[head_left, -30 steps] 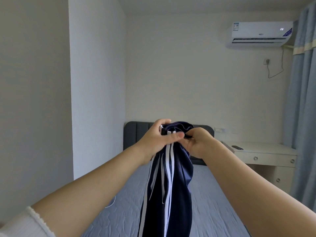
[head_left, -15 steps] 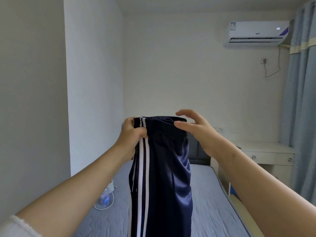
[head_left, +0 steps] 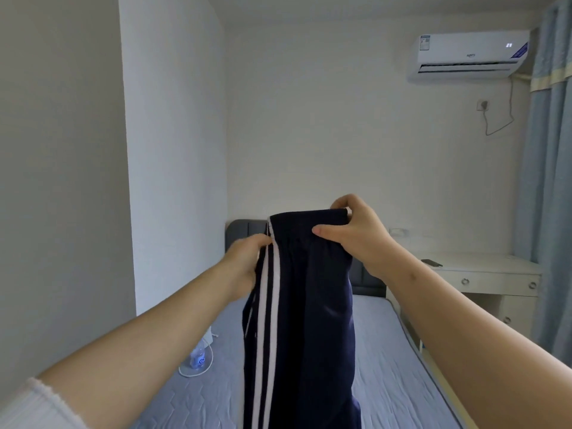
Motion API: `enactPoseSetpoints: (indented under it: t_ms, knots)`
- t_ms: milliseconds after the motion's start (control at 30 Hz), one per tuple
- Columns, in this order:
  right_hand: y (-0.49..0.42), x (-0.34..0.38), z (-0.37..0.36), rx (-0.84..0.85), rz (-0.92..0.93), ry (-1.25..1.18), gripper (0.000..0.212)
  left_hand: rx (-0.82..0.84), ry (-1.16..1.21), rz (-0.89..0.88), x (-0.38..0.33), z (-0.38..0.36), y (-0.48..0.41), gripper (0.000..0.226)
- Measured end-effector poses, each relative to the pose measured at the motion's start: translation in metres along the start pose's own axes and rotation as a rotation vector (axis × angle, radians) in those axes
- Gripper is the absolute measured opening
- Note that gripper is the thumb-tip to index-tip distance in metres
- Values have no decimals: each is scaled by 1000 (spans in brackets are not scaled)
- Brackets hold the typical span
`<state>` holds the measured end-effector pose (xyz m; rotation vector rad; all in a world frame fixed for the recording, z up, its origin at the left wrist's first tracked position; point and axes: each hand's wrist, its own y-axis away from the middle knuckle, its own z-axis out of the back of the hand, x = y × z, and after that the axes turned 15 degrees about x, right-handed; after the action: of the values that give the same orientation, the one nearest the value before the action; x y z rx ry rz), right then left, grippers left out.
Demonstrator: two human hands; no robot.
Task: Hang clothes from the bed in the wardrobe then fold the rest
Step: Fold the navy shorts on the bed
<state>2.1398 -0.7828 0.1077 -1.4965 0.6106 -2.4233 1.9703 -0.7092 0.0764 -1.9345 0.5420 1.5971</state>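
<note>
The right hand's (head_left: 356, 235) thumb lies flat across the front of the waistband while its fingers curl over the top corner behind, pinching the cloth. The left hand (head_left: 243, 263) grips the striped side seam just below the waistband, its fingers mostly hidden behind the fabric. Between them the navy trousers (head_left: 309, 320) hang straight down over the grey-blue bed (head_left: 390, 351), two white stripes along their nine o'clock edge. At eight o'clock of the trousers a water bottle (head_left: 198, 357) sits on the bed. At three o'clock stands a white desk (head_left: 483, 274), and at one o'clock an air conditioner (head_left: 467, 54).
</note>
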Motion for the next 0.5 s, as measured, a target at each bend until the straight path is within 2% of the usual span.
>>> enactPoseSetpoints:
  t_ms: [33,100,167,233,333,400,500]
  knots:
    - [0,1,-2,4,-4,-63,33,62,48,48,5,-4,2,31]
    - [0,2,-5,-3,-19,-194,35,136,-44,49,14,-6,1,30]
    - [2,3,-4,-23,-39,-332,31,96,-169,-20,17,-5,0,25]
    - [5,2,-1,-5,-75,-424,29,41,-153,-84,13,-1,1,18]
    - [12,-3,5,213,-152,-497,26,95,-27,-115,1,2,3,15]
    - [18,-9,9,373,-204,-492,34,159,15,-106,-4,2,4,16]
    - [21,-17,15,379,-230,-517,22,231,-41,-93,-8,4,8,18]
